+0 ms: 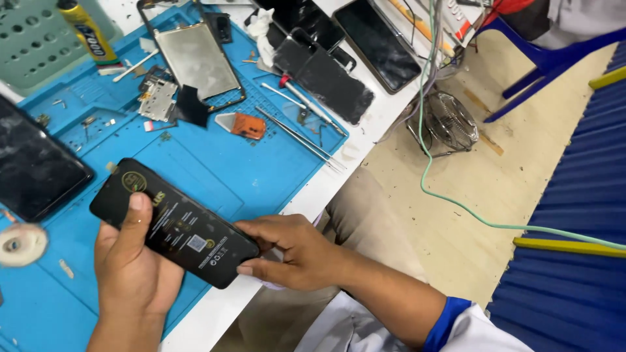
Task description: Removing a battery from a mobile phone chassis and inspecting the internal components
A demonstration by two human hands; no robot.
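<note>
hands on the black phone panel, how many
2: the left hand grips the black phone panel from below, thumb on its face; the right hand pinches its right end. No other hands show.

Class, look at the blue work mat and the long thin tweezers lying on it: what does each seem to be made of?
Blue work mat: probably silicone or rubber, matte, with moulded compartments and ridges. Tweezers: likely steel, thin and silvery with a bright sheen along their length.

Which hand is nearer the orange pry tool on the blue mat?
Right. The right hand grips the black phone panel below the orange pry tool; the left hand sits further down-left.
</note>
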